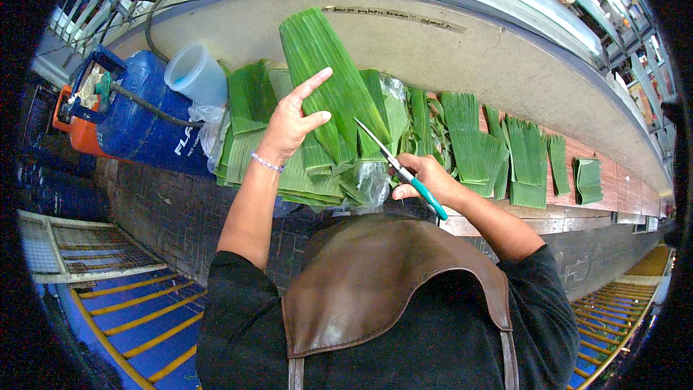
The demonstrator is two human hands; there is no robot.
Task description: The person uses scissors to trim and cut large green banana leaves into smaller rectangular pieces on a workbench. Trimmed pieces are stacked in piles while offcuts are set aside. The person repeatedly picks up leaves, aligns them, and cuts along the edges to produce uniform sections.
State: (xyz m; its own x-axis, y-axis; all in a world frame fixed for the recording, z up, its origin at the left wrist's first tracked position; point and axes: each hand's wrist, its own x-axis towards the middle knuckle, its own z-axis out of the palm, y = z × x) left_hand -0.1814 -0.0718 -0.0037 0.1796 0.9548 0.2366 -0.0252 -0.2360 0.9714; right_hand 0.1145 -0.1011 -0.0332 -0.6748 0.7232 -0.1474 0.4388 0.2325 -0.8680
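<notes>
A large piece of green banana leaf (328,50) is raised at the middle, its top end in front of the wall. My left hand (290,121) holds it at its left edge, index finger and thumb across its front; the other fingers are hidden. In my right hand (431,177) is a pair of scissors (422,189) with teal-and-black handles. The scissors' narrow blades point up and left over the leaf's lower right edge and look closed or nearly so. Below the raised piece lies a pile of cut banana leaves (289,182).
Several stacks of cut leaf (462,130) line the wooden bench (635,198) to the right. Clear plastic bags (373,184) lie by the pile. A blue gas cylinder (141,101) and a translucent tub (193,72) stand left. A low wall (505,65) runs behind.
</notes>
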